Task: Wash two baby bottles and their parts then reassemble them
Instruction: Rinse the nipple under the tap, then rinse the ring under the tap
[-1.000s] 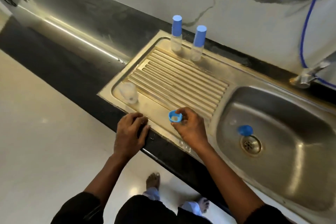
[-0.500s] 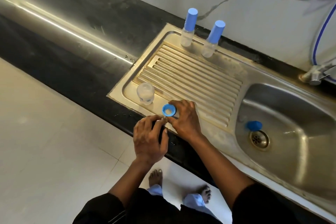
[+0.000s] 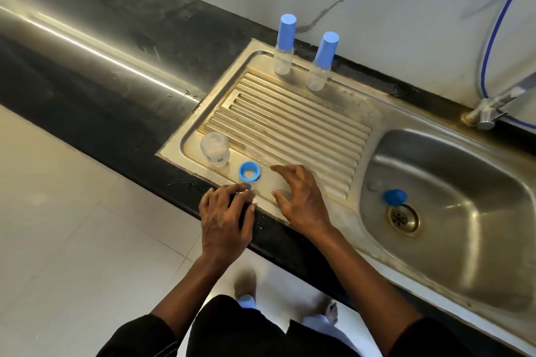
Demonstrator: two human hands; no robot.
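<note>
Head cam: half a second back the right hand (image 3: 301,200) was pinching the blue ring (image 3: 250,172). Now the ring sits flat on the drainboard (image 3: 290,124), close to its front edge, and the hand has let go. That hand is just right of the ring and not touching it, with fingers spread and loosely bent and nothing in it. It covers a bit of the drainboard's front strip. There's a pale blur under the fingers, can't tell what.

Left hand (image 3: 224,217) has barely shifted. Its fingertips rest on the sink's front rim, and its fingers are loosely bent and holding nothing.

Other stuff around:
- The open bottle (image 3: 215,149) stands upright just left of the ring, with a small gap between them.
- The back-left bottle (image 3: 283,49) and back-right bottle (image 3: 320,62) both wear tall blue caps. They stand at the drainboard's far edge by the wall, well apart from the hands.
- A blue cap (image 3: 394,197) lies in the basin (image 3: 464,182), just beside the drain (image 3: 403,218).
- The tap (image 3: 490,113) is at the back right, and a blue hose (image 3: 490,38) runs up the wall behind it.
- The black counter (image 3: 101,81) stretches off to the left of the sink.

Writing-wise, the open bottle has small blue print low on its side, but it's too blurry to read.
</note>
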